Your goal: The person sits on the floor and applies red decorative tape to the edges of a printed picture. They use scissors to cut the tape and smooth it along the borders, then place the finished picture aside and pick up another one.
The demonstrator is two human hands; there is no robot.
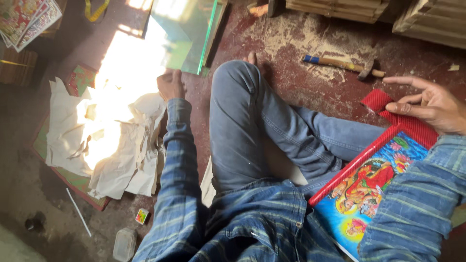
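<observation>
Head view, person seated on the floor [301, 92], one knee raised.

Right hand [429, 104]: mostly open. Index finger stretched out straight, thumb and remaining fingers lightly curled onto a red strip [383, 104] at the upper corner of the picture [371, 187]. Contact is at the fingertips only; not a full grip.

Left hand [171, 83]: closed into a loose fist, knuckles up, at the edge of the crumpled paper [111, 145]. Whether it pinches the paper or only rests against it, cannot tell; glare from the sun patch washes out that spot.

Picture: one, red-framed, bright blue and orange print, lying tilted across the lap, partly under the right sleeve [417, 199].

Count of other things:
- Hammer [344, 64]: one, wooden handle, on the floor beyond the knee, well apart from both hands.
- Glass pane [189, 34]: one, green-edged, lying on the floor just beyond the left hand.
- Crumpled paper: several sheets overlapping, number not clear, lying on a flat board [73, 177].
- Small box [141, 216]: one, coloured, near the left elbow.
- Clear tub [124, 244]: one, beside it.
- White stick [78, 212]: one.
- Printed sheets [26, 19]: a stack, top left, count not clear.
- Wood stacks [340, 8]: along the top edge.
</observation>
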